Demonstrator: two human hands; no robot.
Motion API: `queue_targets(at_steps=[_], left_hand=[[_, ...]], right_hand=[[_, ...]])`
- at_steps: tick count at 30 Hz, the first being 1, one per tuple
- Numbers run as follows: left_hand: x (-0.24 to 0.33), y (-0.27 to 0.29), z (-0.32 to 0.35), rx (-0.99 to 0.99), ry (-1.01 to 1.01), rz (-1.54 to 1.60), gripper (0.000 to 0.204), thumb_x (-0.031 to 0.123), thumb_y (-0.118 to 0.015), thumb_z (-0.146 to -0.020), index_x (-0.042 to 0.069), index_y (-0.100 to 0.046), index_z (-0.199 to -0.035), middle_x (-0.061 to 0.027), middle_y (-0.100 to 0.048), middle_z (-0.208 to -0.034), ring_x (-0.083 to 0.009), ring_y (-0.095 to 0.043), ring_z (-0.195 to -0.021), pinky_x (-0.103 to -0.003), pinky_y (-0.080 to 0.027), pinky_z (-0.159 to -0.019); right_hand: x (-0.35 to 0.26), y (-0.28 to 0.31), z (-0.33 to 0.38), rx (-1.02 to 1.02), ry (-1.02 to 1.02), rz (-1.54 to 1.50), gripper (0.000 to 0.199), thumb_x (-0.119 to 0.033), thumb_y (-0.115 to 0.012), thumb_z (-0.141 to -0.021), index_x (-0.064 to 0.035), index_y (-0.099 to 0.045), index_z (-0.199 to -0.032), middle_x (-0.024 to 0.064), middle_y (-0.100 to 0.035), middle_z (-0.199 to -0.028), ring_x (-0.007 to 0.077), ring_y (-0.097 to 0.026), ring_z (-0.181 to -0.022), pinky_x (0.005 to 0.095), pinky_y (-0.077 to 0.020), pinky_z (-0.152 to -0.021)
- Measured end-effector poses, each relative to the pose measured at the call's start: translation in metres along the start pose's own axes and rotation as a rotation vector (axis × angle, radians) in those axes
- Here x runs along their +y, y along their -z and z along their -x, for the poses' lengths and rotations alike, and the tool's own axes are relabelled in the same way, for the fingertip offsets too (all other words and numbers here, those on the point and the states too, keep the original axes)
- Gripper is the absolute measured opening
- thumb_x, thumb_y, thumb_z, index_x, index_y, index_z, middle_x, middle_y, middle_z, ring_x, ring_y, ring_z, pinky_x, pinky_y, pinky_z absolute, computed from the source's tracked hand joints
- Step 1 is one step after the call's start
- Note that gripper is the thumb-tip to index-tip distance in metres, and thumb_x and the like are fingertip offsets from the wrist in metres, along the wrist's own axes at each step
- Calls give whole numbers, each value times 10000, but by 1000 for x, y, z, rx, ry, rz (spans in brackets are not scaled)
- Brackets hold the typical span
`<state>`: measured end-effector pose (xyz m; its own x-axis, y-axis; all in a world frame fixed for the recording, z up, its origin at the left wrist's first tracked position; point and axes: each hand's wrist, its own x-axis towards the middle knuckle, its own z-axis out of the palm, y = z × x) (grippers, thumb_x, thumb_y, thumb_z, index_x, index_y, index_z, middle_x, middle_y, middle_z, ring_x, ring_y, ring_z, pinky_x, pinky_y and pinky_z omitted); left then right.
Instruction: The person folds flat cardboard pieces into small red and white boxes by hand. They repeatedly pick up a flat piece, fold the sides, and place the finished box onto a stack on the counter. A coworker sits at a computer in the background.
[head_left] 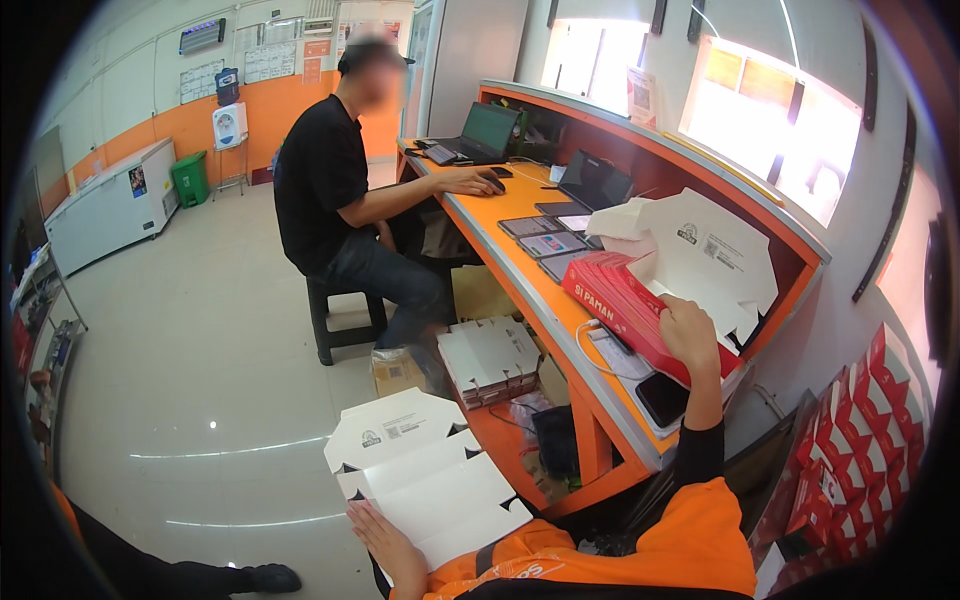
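An unfolded white cardboard box blank point(440, 490), with tabs and dark slots along its edges, lies across my lap. My left hand point(388, 548) rests on its near left edge, fingers stretched out flat against the board. On the right end of the desk sits a stack of flat box blanks point(620, 300) with red outer sides, and a white opened panel point(700, 245) spreads over its top. My right hand point(688, 335) reaches onto this stack, fingers curled closed at the edge of a blank; the fingertips are partly hidden.
The orange desk point(520, 222) holds laptops point(490, 132), tablets point(553, 245), a cable and a black phone point(662, 398). A person in black point(325, 170) sits at its far end with a mouse. More flat blanks point(490, 355) lie beneath; folded red boxes point(860, 440) are piled right.
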<state>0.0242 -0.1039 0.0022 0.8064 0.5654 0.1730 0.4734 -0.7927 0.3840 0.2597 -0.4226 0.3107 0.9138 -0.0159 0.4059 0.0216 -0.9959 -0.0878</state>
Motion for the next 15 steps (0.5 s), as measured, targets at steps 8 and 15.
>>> queue_targets(at_steps=[8,15], left_hand=[[8,-8,1,-74,-44,-20,752,-6,-518,-733,-105,-160,-1386,-291,-151,-1455,-415,-152,-1369,-470,-121,-1123],[14,-13,3,-75,-201,397,881,125,-641,-754,-121,-85,-1392,-325,-184,-1428,-477,-175,-1323,-477,-147,-1109]], right_hand=[[1,-2,-3,-109,52,-206,358,-222,-400,-859,-53,-621,-1083,226,-632,-979,400,-603,-904,432,-454,-849],[9,42,27,406,-186,-286,305,-304,-528,-877,-49,-612,-1023,151,-642,-861,305,-622,-840,393,-474,-762]])
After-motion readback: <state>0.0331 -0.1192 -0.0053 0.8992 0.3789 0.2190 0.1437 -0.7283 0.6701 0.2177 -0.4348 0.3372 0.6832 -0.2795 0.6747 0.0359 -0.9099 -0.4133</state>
